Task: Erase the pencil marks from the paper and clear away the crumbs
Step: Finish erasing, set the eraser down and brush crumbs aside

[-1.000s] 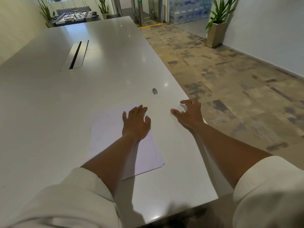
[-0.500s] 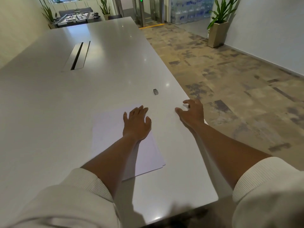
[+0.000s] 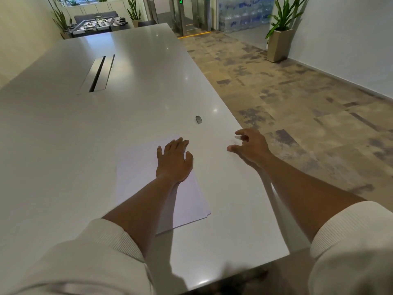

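A white sheet of paper (image 3: 138, 167) lies on the white table (image 3: 106, 124) near its right front part. My left hand (image 3: 173, 160) rests flat on the paper's upper right area, fingers straight. My right hand (image 3: 249, 145) hovers at the table's right edge with loosely bent fingers and holds nothing. A few dark crumbs (image 3: 234, 143) show on the table by its fingertips. A small grey eraser (image 3: 198, 119) lies on the table beyond both hands, untouched. No pencil marks are visible on the paper.
A long cable slot (image 3: 97, 73) is set into the table's middle. To the right, the table edge drops to a patterned floor (image 3: 297, 92). A potted plant (image 3: 278, 41) stands by the far wall.
My right hand has slid slightly along the table's right edge, its fingers curling in a little. My left hand stays flat on the paper. The eraser has not moved.
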